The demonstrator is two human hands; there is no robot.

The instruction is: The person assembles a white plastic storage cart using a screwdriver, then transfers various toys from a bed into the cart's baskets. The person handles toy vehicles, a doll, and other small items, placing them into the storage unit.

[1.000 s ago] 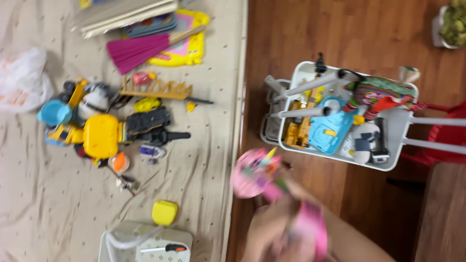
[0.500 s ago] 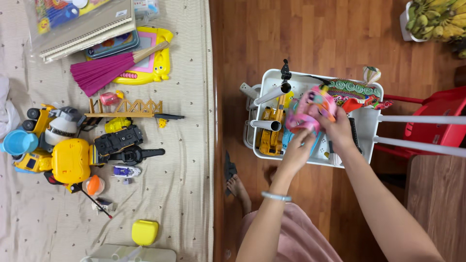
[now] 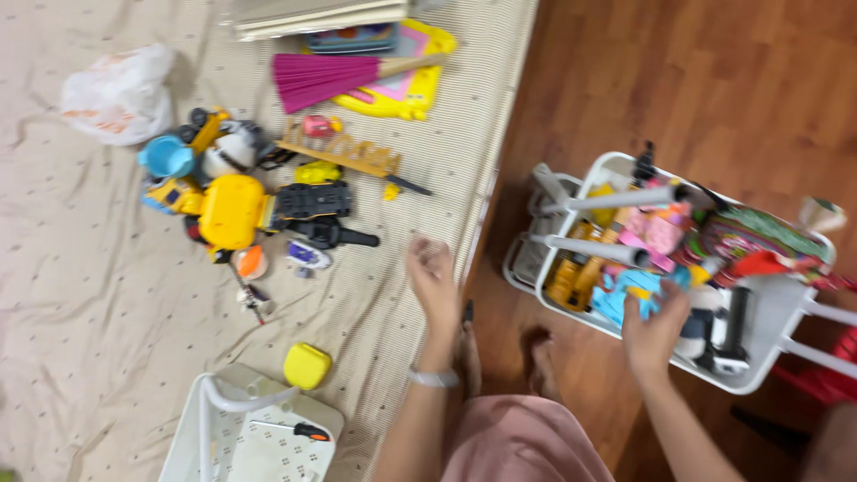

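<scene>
**Pink toy set down, left hand swings out over the mat**

Where half a second ago both hands were bunched around a pink toy above the white cart (image 3: 759,379), they have now parted. The pink toy (image 3: 656,234) lies in the cart's top tray among the other playthings, beside the two grey tubes (image 3: 616,198), and neither hand holds it. The right hand (image 3: 654,323) rests at the tray's near edge, fingers curled loosely over a blue toy (image 3: 629,295); blur keeps me from telling whether it grips that or merely touches it. The left hand (image 3: 432,272) has come away from the cart and hangs over the edge of the mat (image 3: 107,339), fingers loosely bent and empty, a bangle on the wrist. Nearest to it are a black toy (image 3: 323,214) and a small car (image 3: 308,255), still apart from the fingers.

By my judgement, one toy has gone into the cart and the pile on the mat is what the left hand now turns toward.

The mat is beige, rumpled, and covers the left of the view. On it sit a yellow truck (image 3: 230,210), a pink fan (image 3: 326,76), a yellow box (image 3: 307,365), a white bag (image 3: 120,89) and a white tray (image 3: 254,437). To the right is dark wood floor (image 3: 714,80), where the cart stands and the person's bare feet show.
</scene>
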